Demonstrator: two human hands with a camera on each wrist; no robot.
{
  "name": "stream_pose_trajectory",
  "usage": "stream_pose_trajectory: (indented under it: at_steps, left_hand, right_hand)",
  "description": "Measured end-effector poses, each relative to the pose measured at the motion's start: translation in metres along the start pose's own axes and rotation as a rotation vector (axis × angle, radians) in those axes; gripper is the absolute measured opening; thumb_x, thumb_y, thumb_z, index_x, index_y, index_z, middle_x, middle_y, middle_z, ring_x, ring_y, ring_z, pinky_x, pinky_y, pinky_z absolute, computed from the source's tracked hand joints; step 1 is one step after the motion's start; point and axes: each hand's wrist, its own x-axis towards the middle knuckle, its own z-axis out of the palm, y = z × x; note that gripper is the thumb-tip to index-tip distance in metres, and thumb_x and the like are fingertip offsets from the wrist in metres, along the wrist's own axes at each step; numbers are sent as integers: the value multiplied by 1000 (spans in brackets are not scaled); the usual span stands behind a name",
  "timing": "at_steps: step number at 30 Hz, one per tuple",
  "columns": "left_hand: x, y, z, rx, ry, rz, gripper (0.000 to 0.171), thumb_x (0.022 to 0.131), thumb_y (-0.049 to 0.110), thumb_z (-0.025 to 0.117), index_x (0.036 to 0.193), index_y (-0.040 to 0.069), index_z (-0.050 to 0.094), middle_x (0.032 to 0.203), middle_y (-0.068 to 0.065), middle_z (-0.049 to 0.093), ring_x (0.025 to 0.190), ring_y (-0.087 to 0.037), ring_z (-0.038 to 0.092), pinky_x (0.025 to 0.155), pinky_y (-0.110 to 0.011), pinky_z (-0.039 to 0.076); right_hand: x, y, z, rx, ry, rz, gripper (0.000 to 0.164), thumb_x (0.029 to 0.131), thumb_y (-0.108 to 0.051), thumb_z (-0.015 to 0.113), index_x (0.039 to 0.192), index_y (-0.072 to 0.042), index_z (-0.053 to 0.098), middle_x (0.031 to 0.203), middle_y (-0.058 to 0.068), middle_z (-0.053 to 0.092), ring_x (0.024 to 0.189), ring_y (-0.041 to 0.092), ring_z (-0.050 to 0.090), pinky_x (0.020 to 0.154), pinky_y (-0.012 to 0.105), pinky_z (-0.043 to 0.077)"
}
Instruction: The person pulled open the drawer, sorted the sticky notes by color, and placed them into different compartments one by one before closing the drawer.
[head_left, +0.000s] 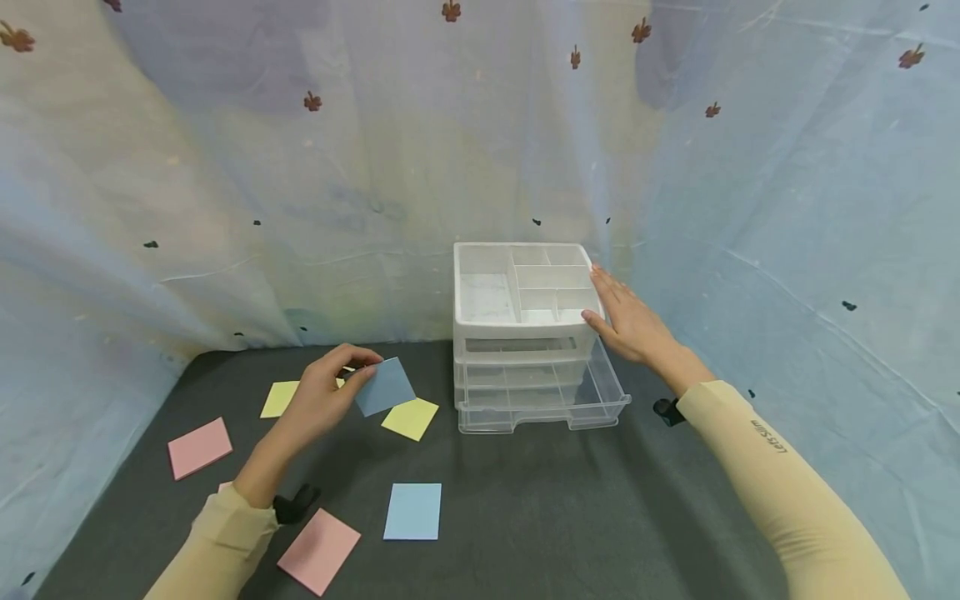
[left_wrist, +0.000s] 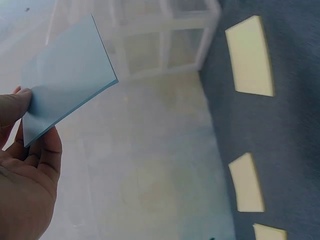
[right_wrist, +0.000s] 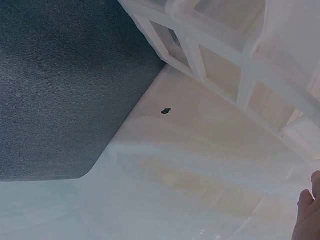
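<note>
My left hand [head_left: 318, 398] pinches a blue sticky-note pad [head_left: 386, 387] by one edge, raised over the table. In the left wrist view the thumb lies on the face of this blue pad [left_wrist: 70, 80], with fingers bent behind it. A white drawer organizer [head_left: 483, 323] with a divided top tray stands at the back. Its clear bottom drawer [head_left: 543, 410] is pulled out. My right hand [head_left: 630, 323] rests against the organizer's upper right side, fingers spread and mostly straight. Only fingertips [right_wrist: 307, 210] of that hand show in the right wrist view.
Yellow pads [head_left: 411, 418] lie left of the organizer, one partly hidden behind the left hand. Another blue pad [head_left: 412, 511] lies nearer the front. Pink pads [head_left: 320, 552] lie at the left and front. A patterned curtain [head_left: 375, 167] hangs behind the dark table [head_left: 540, 517].
</note>
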Motion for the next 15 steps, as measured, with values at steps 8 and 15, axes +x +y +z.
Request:
stream_pose_trajectory:
  at_steps: [8, 15]
  left_hand:
    - [18, 17, 3, -33, 4, 52, 18, 103, 9, 68, 120, 12, 72, 112, -1, 69, 97, -14, 64, 77, -27, 51]
    - [33, 34, 7, -73, 10, 88, 19, 103, 8, 67, 121, 10, 71, 112, -2, 68, 98, -14, 64, 77, -30, 52]
  right_hand:
    - [-1, 1, 0, 8, -3, 5, 76, 112, -48, 37, 167, -5, 7, 174, 13, 7, 159, 37, 12, 127, 54, 13]
    - [-1, 1, 0, 3, -7, 5, 76, 112, -47, 37, 167, -6, 5, 175, 13, 6, 159, 36, 11, 128, 52, 12]
